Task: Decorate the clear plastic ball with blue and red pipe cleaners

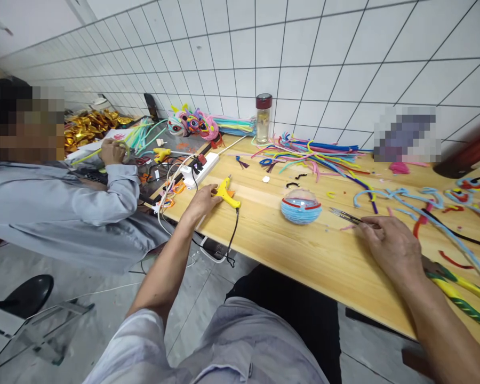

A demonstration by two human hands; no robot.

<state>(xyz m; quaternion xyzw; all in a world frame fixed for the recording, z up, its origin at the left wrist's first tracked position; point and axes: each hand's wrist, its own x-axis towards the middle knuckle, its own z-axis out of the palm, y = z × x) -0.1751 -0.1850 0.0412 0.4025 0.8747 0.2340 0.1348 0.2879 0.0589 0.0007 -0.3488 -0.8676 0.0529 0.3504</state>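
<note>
My left hand is at the left part of the wooden table, its fingers at the side of a yellow glue gun that lies there with its black cord trailing over the edge. Whether the fingers grip the gun or only touch it is unclear. My right hand rests on the table at the right, its fingers closed on small metal tweezers that point left. Between my hands sits a round ball, wrapped in light blue below, with a red strip around its middle and a clear top.
A white power strip lies at the left, near a lidded glass bottle. Colourful pipe cleaners spread along the wall. Yellow-green pliers lie beside my right wrist. Another person's hand works at the far left.
</note>
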